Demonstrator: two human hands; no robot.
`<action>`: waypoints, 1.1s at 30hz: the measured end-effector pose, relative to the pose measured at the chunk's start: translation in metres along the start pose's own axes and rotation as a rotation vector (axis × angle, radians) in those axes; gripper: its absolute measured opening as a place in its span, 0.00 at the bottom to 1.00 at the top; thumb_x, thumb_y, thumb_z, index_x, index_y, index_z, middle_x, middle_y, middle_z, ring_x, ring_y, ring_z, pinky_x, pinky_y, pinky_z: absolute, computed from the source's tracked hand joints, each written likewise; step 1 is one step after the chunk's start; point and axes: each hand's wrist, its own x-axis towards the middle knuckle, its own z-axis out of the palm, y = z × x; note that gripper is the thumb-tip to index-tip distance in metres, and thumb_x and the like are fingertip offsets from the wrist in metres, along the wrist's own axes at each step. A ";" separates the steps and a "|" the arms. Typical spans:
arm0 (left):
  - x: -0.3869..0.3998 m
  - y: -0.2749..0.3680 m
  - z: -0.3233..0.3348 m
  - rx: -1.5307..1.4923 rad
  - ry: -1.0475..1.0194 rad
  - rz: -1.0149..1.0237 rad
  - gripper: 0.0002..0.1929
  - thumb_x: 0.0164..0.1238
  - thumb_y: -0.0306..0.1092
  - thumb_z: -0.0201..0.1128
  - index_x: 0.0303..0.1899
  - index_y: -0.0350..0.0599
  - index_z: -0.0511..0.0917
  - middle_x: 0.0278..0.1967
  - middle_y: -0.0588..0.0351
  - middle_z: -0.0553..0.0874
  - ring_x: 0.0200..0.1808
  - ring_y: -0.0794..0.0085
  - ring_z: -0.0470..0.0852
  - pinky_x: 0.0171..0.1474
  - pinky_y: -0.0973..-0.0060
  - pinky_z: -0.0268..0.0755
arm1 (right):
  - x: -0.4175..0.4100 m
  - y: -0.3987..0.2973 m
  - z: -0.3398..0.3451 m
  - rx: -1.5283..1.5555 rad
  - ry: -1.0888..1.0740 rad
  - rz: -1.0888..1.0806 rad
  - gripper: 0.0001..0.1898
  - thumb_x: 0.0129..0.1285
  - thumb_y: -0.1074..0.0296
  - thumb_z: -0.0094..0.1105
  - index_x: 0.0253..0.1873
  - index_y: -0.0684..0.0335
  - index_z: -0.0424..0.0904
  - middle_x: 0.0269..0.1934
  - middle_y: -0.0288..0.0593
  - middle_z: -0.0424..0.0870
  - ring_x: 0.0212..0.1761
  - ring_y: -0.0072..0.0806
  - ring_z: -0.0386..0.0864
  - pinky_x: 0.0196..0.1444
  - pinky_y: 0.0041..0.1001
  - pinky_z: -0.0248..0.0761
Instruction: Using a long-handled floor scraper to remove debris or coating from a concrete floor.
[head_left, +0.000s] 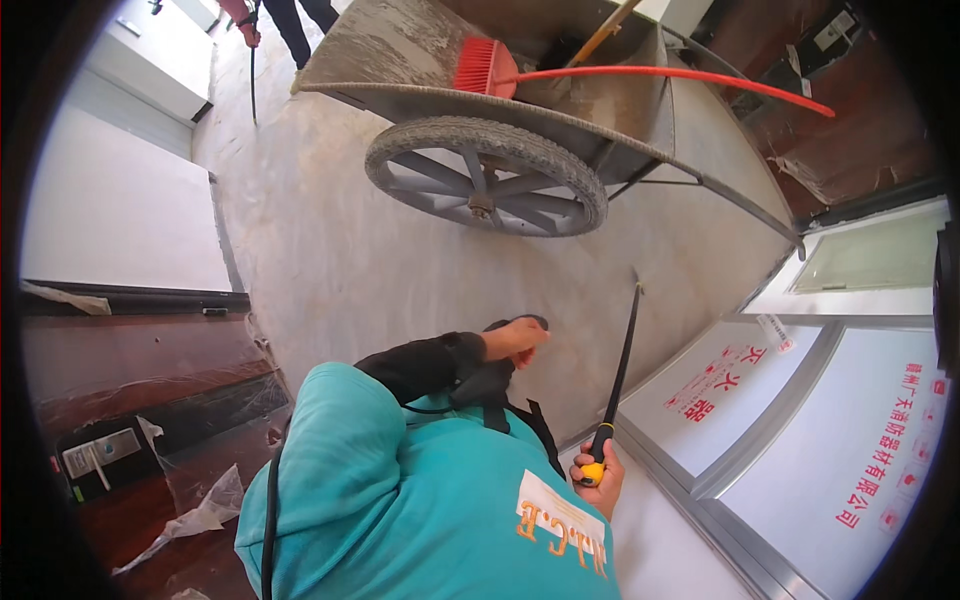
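Observation:
My right hand (598, 480) is closed around the black and yellow handle of a long, thin black rod-like tool (623, 360), beside the metal-framed cabinet. The far tip of the tool is at the bare concrete floor (450, 277), below the wheelbarrow's wheel. My left hand (517, 341) is in front of my body with its fingers curled; whether it holds anything is hidden. A metal wheelbarrow (637, 131) stands ahead of me, with a red broom (491, 69) lying across its tub. A wooden handle (606, 31) also sticks out of the tub.
At the top left another person (250, 30) holds a similar thin rod down to the floor. A fire extinguisher cabinet (720, 390) stands close on my right. A dark red door (150, 390) with torn plastic film is on my left, beside a white wall (127, 210).

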 end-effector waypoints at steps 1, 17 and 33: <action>-0.007 0.001 -0.005 -0.025 0.045 -0.029 0.16 0.53 0.43 0.50 0.35 0.40 0.63 0.17 0.56 0.71 0.14 0.73 0.72 0.15 0.76 0.67 | -0.001 -0.002 0.000 -0.007 -0.009 -0.004 0.13 0.51 0.61 0.50 0.35 0.63 0.61 0.26 0.40 0.68 0.20 0.22 0.67 0.14 0.22 0.58; -0.032 0.015 -0.021 -0.010 0.148 0.073 0.13 0.53 0.40 0.50 0.35 0.41 0.63 0.18 0.57 0.71 0.14 0.73 0.71 0.17 0.77 0.68 | 0.004 0.004 -0.017 0.042 -0.098 -0.097 0.13 0.49 0.61 0.53 0.32 0.65 0.62 0.23 0.40 0.67 0.18 0.23 0.66 0.12 0.22 0.59; -0.063 -0.026 -0.076 0.149 0.313 -0.023 0.13 0.51 0.37 0.49 0.33 0.36 0.63 0.19 0.53 0.70 0.15 0.69 0.72 0.18 0.72 0.69 | 0.022 0.030 -0.044 0.022 -0.105 -0.127 0.12 0.49 0.64 0.53 0.31 0.62 0.61 0.22 0.40 0.68 0.17 0.23 0.68 0.12 0.25 0.61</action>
